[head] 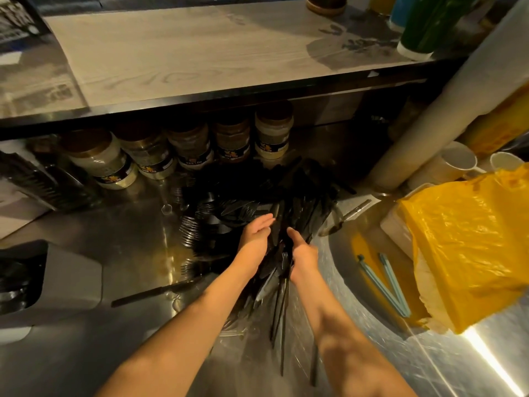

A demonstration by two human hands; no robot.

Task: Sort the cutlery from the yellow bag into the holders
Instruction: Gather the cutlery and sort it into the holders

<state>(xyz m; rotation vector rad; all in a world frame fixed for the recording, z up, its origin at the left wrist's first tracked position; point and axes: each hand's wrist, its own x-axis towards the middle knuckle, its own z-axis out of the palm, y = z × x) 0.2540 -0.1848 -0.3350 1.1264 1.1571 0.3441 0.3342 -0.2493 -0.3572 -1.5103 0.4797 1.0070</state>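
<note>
Head view: both hands reach into a pile of black cutlery (257, 207) spread on the steel counter (114, 233). Left hand (256, 237) has straight fingers laid against a bundle of knives (274, 270), grasping nothing. Right hand (305, 253) flanks the same bundle; whether it grips cannot be told. Yellow bag (463, 245) sits well to the right. A grey holder (68, 279) stands at left. 5 jars (189, 144) line up under the shelf (200, 53).
</note>
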